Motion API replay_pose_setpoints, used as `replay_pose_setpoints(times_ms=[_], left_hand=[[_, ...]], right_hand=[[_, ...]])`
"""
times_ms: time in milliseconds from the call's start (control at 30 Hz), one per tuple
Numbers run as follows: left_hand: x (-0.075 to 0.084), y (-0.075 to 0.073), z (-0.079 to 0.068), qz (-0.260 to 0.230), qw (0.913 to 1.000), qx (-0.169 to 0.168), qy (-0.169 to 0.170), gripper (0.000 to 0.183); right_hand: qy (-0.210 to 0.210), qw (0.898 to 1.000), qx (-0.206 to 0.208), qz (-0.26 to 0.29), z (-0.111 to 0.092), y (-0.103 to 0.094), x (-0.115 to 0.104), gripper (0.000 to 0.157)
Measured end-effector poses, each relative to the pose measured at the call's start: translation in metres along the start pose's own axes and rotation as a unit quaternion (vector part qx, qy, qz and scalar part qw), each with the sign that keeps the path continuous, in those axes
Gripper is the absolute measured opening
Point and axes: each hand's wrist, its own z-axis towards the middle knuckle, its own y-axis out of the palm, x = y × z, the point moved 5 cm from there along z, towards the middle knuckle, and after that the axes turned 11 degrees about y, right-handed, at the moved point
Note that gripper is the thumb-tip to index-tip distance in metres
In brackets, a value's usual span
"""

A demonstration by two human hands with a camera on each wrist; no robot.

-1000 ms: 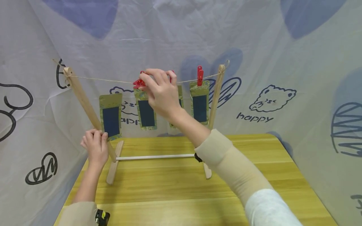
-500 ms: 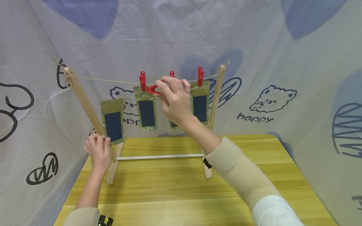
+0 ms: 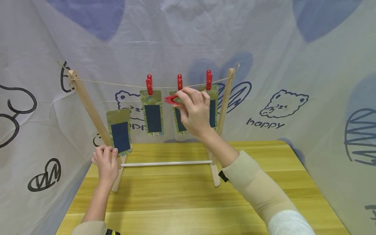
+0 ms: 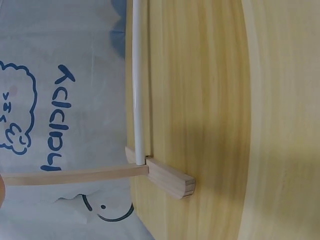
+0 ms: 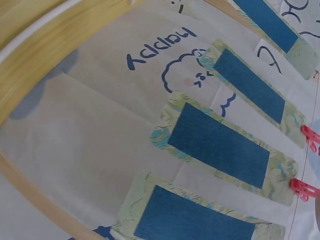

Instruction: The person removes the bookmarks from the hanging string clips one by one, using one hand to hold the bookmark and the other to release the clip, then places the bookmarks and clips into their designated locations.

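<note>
Low at the left, my left hand [image 3: 106, 164] pinches the lower left corner of a green-and-gold patterned card [image 3: 121, 137] with a dark blue rectangle on it. This card stands upright below the string [image 3: 108, 83], apart from it. My right hand [image 3: 196, 111] pinches a red clothespin [image 3: 170, 99] in front of the middle hanging card [image 3: 179, 120]. Two similar cards hang beside it, the left card [image 3: 153, 119] and the right card [image 3: 212, 111], which my right hand partly covers. Red clothespins [image 3: 149, 85] hold all three on the string. In the right wrist view the held card [image 5: 270, 25] is cut off at the corner.
The string runs between a left wooden post [image 3: 88, 104] and a right wooden post [image 3: 225, 98]. A white rod [image 3: 165, 163] joins their feet on the yellow wood-grain table [image 3: 176, 199]. A printed cloth [image 3: 279, 58] hangs behind and at both sides.
My right hand has moved right and down with its clothespin, uncovering the left hanging card's clip. My left hand has lowered the card and shifted it slightly right.
</note>
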Motion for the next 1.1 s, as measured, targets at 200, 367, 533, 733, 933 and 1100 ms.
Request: replay_pose_setpoints(times_ms=[200, 367, 533, 733, 933, 1100], left_hand=[[0.001, 0.004, -0.007, -0.002, 1.0000, -0.004, 0.001, 0.048], [0.002, 0.006, -0.012, -0.005, 0.9997, -0.017, -0.018, 0.047], [0.003, 0.008, -0.017, -0.009, 0.9994, -0.021, -0.025, 0.045], [0.005, 0.011, -0.021, -0.015, 0.9994, -0.025, -0.018, 0.044], [0.005, 0.012, -0.026, -0.015, 0.9995, -0.024, -0.014, 0.044], [0.005, 0.014, -0.031, -0.014, 0.9996, -0.019, -0.013, 0.045]], right_hand=[[0.007, 1.000, 0.009, -0.001, -0.009, -0.006, 0.008, 0.027], [0.014, 1.000, 0.008, -0.006, -0.018, -0.012, 0.016, 0.026], [0.027, 0.999, 0.021, -0.006, -0.025, -0.019, 0.023, 0.027], [0.032, 0.999, 0.034, 0.005, -0.034, -0.027, 0.028, 0.034], [0.045, 0.999, 0.022, 0.005, -0.044, -0.032, 0.033, 0.039], [0.059, 0.998, 0.021, 0.004, -0.052, -0.037, 0.038, 0.034]])
